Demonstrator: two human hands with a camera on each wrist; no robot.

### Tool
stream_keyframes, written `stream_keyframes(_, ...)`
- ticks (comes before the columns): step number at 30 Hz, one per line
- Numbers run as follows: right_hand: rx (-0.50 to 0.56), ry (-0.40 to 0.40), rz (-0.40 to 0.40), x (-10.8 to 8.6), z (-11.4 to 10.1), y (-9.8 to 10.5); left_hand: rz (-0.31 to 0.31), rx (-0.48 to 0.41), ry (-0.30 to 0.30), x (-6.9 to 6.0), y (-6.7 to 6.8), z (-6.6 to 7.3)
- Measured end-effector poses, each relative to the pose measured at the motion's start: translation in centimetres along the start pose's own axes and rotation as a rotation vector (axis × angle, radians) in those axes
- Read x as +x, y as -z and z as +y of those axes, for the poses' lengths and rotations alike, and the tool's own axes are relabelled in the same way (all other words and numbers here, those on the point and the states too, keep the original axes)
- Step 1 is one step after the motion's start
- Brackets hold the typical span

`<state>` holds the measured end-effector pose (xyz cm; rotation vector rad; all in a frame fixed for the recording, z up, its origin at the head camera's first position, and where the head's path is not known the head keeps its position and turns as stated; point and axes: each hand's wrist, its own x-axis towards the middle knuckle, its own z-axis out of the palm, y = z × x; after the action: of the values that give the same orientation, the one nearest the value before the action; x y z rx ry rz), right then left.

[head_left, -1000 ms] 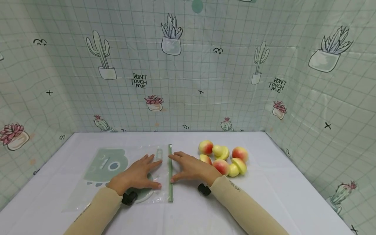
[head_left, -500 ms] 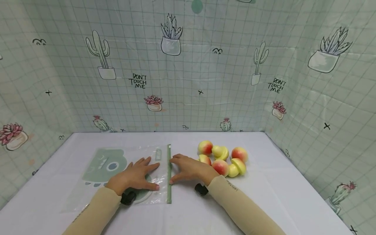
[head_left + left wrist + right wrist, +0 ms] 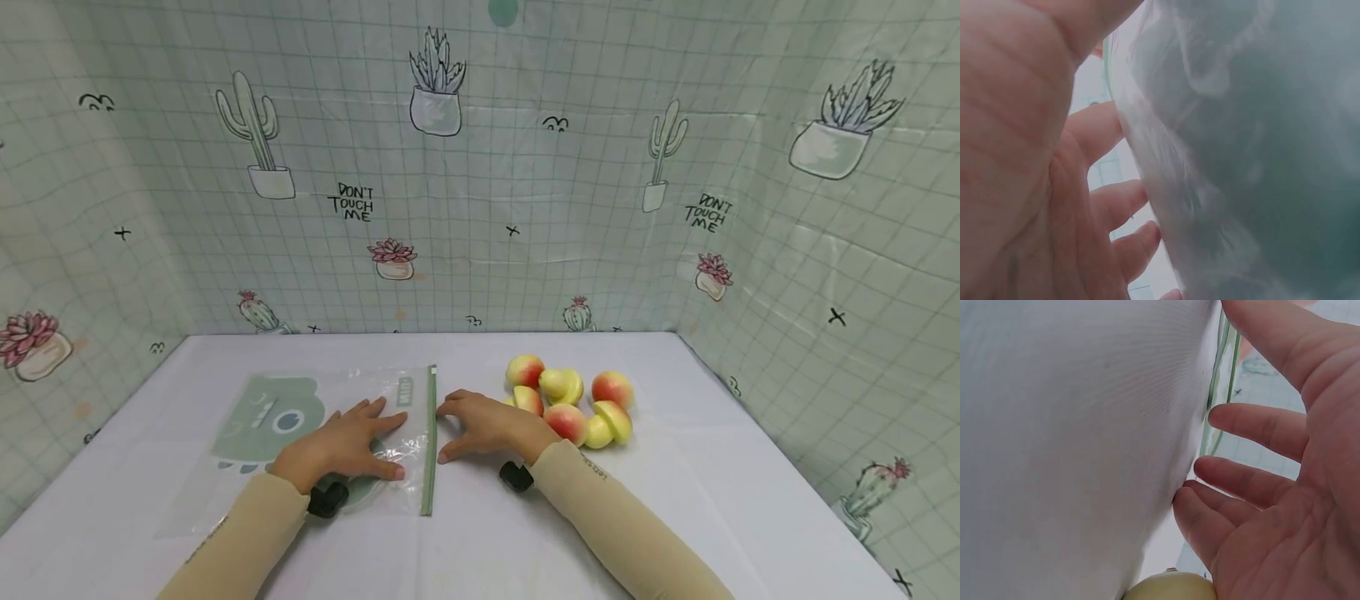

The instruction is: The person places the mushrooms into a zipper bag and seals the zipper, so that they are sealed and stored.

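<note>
A clear zip bag (image 3: 408,492) with a green cartoon print and a green strip (image 3: 431,442) along its right edge lies flat on the white table. My left hand (image 3: 341,446) rests on the bag with fingers spread; in the left wrist view its fingertips (image 3: 1138,250) touch the plastic. Just right of the strip is my right hand (image 3: 491,429), fingers loosely bent and holding nothing. In the right wrist view, its fingertips (image 3: 1185,500) touch or nearly touch the tabletop, close to the green edge. Part of the print is hidden under my left hand.
Right of my right hand is a group of several fruits: red-and-yellow peach-like ones (image 3: 612,389) and yellow ones, some pear-shaped (image 3: 555,383), some curved (image 3: 615,421). Patterned cloth walls (image 3: 480,167) stand behind and beside the table (image 3: 675,517).
The bag's green edge has shifted slightly left, mostly at its near end. My right fingertips were at the strip and now sit just beside it. My left hand stays on the bag.
</note>
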<state>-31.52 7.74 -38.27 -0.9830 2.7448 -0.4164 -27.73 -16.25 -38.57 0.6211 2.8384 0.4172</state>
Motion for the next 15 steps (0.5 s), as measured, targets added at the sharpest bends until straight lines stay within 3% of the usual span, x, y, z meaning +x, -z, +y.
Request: stream_keyframes(15, -0.049, 0.006, -0.029, 0.37, 0.07, -0.15, -0.02, 0.006, 0.022, -0.12, 0.18, 0.25)
